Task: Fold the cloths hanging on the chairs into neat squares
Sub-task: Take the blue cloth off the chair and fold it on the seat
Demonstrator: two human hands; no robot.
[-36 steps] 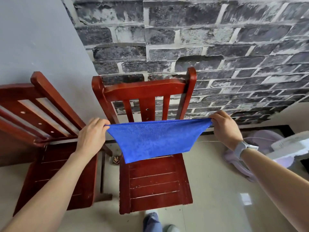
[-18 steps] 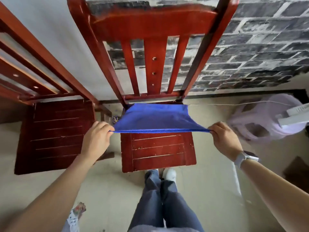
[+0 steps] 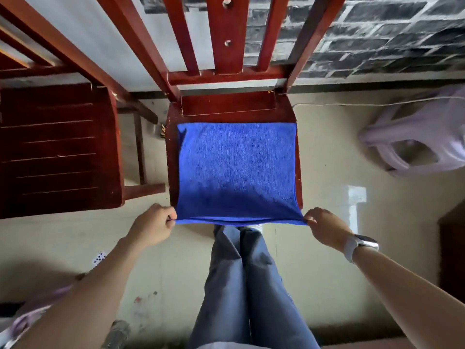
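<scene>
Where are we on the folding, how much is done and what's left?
Done: the blue cloth is off the chair back and spread flat on the red chair seat. In hand: the left hand and right hand each pinch a near corner at the seat's front edge. Left: every fold into a square. No other cloth is in view.

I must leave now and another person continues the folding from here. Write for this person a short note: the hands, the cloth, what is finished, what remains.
Left hand: pinches the near left corner of the blue cloth.
Right hand: pinches the near right corner.
Cloth: spread flat on the seat of the middle chair, its near edge held just past the seat's front.
Done: cloth is off the chair back and laid out.
Left: no fold is visible yet; fold it into a neat square. The chair on the left shows no cloth in this view.
</scene>
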